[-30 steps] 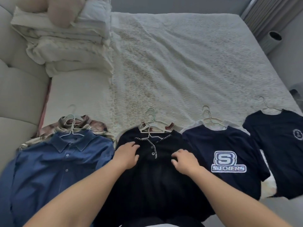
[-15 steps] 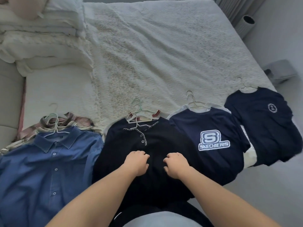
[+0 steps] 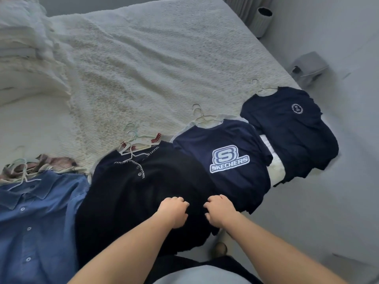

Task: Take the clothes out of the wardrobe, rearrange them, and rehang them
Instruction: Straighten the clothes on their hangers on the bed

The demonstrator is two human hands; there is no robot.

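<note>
Spreading across most of the view, a bed (image 3: 164, 58) with a cream textured cover carries a row of garments along its near edge, each on a hanger with the hook pointing to the far side. A stack of pale folded bedding (image 3: 26, 54) sits at the far left. On the floor to the right stand a ribbed grey cylinder (image 3: 264, 21) and, nearer, a small grey box-like object (image 3: 309, 68).

At the near left lies a blue button-up shirt (image 3: 39, 218), partly covering a plaid garment (image 3: 55, 162) whose collar shows just beyond it. Right of that lies a black top with white stitching (image 3: 139, 193) at the neck, its lower part hanging over the bed's near edge. Touching its right side is a navy Skechers T-shirt (image 3: 227, 160), and further right, slightly apart, a navy T-shirt with a small round emblem (image 3: 291, 128), also draping over the edge.

Both hands rest side by side on the lower front of the black top. The left hand (image 3: 174, 212) has its fingers curled under, bunching the dark cloth. The right hand (image 3: 220, 210) is likewise curled, knuckles up, gripping the same fabric near the Skechers shirt's hem.
</note>
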